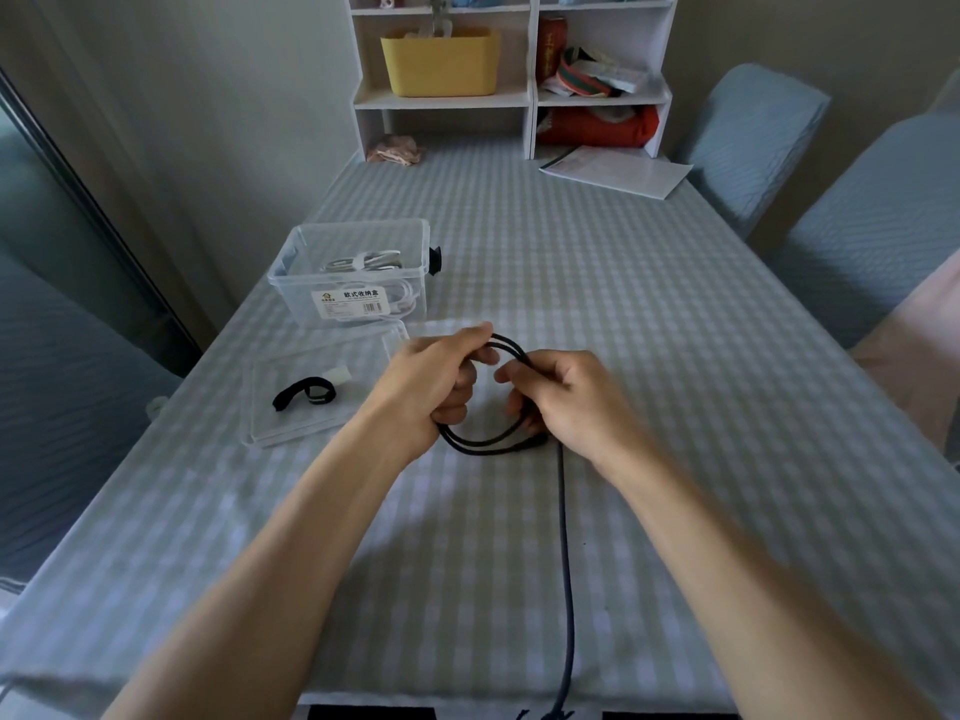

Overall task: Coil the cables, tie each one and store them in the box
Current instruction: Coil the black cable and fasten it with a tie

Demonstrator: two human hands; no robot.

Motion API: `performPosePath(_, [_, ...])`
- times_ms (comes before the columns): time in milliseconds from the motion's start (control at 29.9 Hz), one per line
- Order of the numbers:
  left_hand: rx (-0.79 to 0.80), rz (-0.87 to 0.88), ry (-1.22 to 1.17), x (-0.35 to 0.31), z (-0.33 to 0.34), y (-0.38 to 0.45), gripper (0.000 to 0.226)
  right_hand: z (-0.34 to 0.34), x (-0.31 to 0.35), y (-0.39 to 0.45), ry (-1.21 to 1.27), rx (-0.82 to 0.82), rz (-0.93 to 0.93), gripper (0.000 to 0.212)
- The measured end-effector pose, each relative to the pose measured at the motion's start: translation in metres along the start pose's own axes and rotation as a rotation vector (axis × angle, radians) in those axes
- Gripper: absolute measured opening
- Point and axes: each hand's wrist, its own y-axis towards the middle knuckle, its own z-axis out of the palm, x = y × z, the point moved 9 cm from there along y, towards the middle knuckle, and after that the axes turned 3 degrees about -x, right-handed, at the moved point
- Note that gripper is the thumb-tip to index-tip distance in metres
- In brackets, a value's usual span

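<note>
A black cable (563, 543) is partly wound into a small coil above the checked tablecloth, with its loose end trailing toward me off the near edge. My left hand (434, 384) grips the coil's left side. My right hand (563, 394) pinches the strands on the coil's right side. A clear plastic box (311, 275) stands to the left and holds coiled white cables (363, 262). Its clear lid (291, 407) lies flat nearer to me, with a black strap tie (301, 394) and a small white piece on it.
A white shelf unit (532, 96) with a yellow bin (441, 59) stands at the table's far end. Papers (618, 171) lie at the far right. Two covered chairs (753, 137) stand along the right side, and a dark frame runs along the left.
</note>
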Motion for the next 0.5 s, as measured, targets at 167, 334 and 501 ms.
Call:
performPosePath(167, [0.022, -0.074, -0.078, -0.006, -0.012, 0.002, 0.034, 0.004, 0.001, -0.003, 0.017, 0.153, 0.024, 0.008])
performPosePath(334, [0.136, -0.258, -0.134, -0.001, -0.024, -0.003, 0.04, -0.007, -0.007, -0.006, -0.199, 0.172, 0.06, 0.008])
performPosePath(501, [0.213, -0.289, -0.677, -0.007, -0.014, 0.003, 0.039, -0.011, -0.01, -0.002, -0.167, 0.03, 0.02, 0.016])
